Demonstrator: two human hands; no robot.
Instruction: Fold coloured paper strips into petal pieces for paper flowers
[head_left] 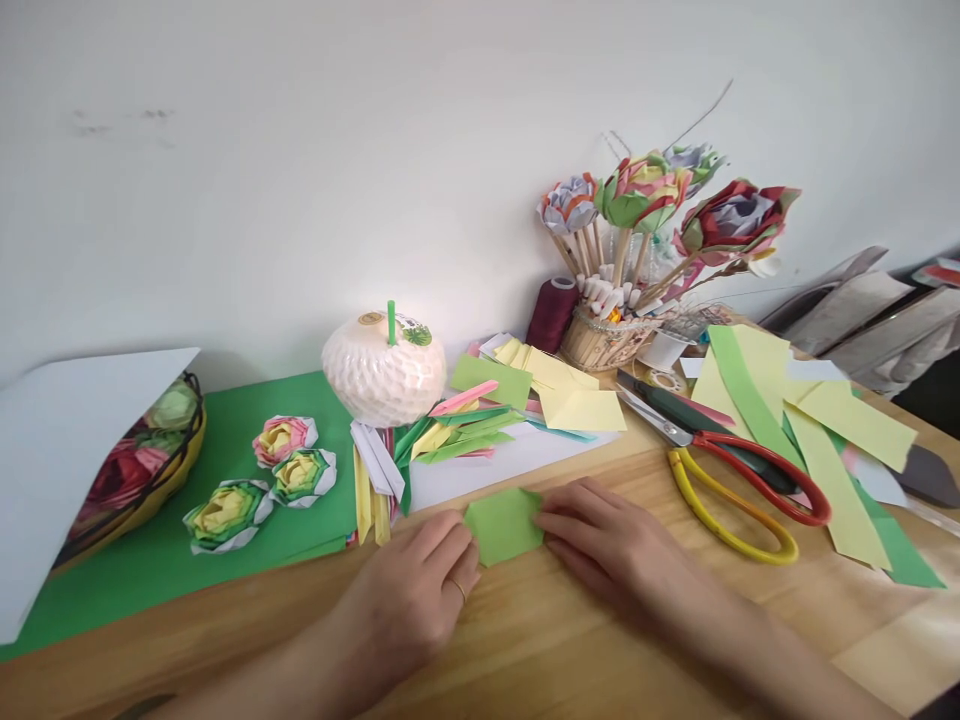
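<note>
A small rectangle of light green paper (504, 527) lies at the table's near middle, between my two hands. My left hand (420, 580), with a ring on one finger, is closed with curled fingers at the paper's left edge. The fingertips of my right hand (611, 530) pinch its right edge, where the upper corner looks slightly raised. Both thumbs are mostly hidden. Just beyond the paper, folded strips in green, yellow and pink (469, 435) are heaped on a white sheet (442, 485).
Scissors (690, 440) with red and yellow handles lie right, beside paper offcuts (840, 490). Three folded paper flowers (225, 515) rest on green sheets (300, 530) at left, near a basket (176, 480). Behind stand a white ball-shaped container (384, 375), thread spool (553, 315) and flower basket (600, 340).
</note>
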